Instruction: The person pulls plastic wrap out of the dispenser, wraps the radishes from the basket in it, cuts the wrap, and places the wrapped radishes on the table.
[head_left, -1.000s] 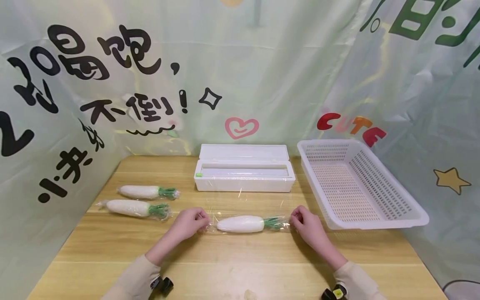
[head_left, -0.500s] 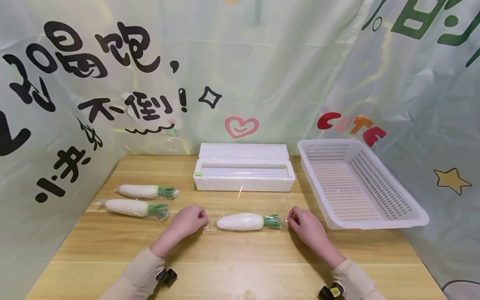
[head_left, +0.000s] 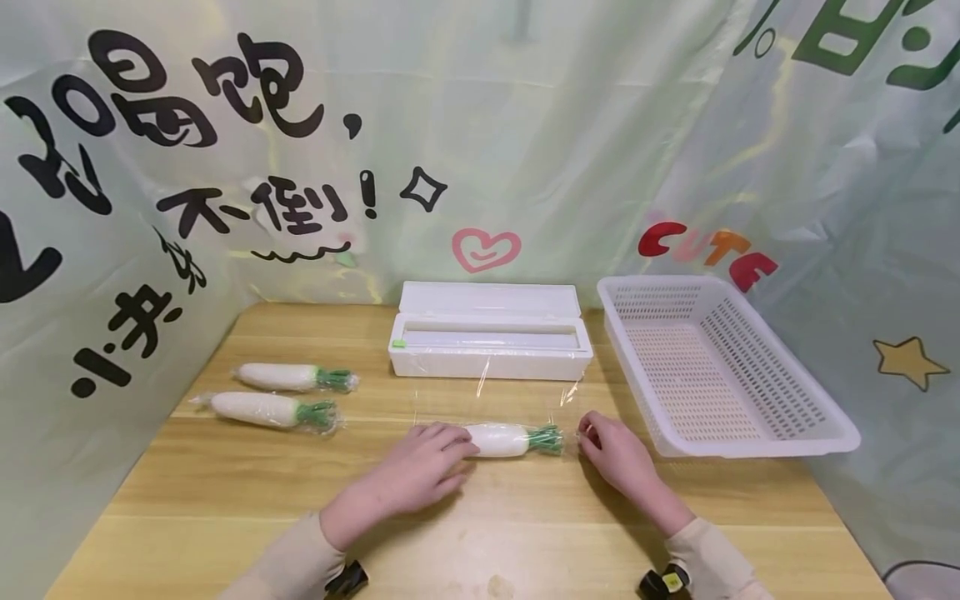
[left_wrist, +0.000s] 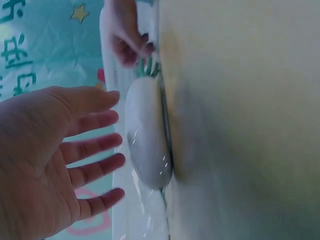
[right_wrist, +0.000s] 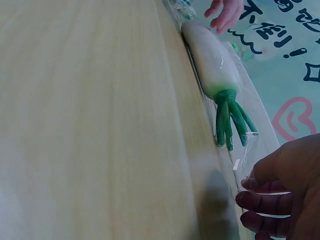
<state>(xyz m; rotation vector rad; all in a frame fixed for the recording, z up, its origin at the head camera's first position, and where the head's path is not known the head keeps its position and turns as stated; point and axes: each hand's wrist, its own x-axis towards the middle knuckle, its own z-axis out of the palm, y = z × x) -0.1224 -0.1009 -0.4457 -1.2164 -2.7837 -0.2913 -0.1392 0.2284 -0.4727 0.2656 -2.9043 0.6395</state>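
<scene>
A white daikon radish [head_left: 501, 440] with green leaf stubs lies across the table under clear cling film [head_left: 487, 402]. My left hand [head_left: 411, 473] reaches over its pointed end, hiding that part in the head view. The left wrist view shows the fingers of this hand [left_wrist: 55, 160] spread and fairly straight beside the radish [left_wrist: 147, 135]. Just past the leaves, my right hand [head_left: 617, 450] pinches the film's edge; in the right wrist view, thumb and fingers meet at the crumpled film [right_wrist: 246, 162]. The film stretches back to a white dispenser box [head_left: 491, 364] with its lid up.
Two film-wrapped daikon radishes, one farther back [head_left: 281, 377] and one nearer [head_left: 258, 409], lie at the left. A white perforated basket [head_left: 738, 450] stands at the right. Printed curtains [head_left: 525, 167] close off the back and sides of the wooden table [head_left: 517, 533].
My left hand has let go of the film at the radish's tip and moved right over the radish, fingers extended. Earlier the right hand drew the film in towards the leaves; it stays there.
</scene>
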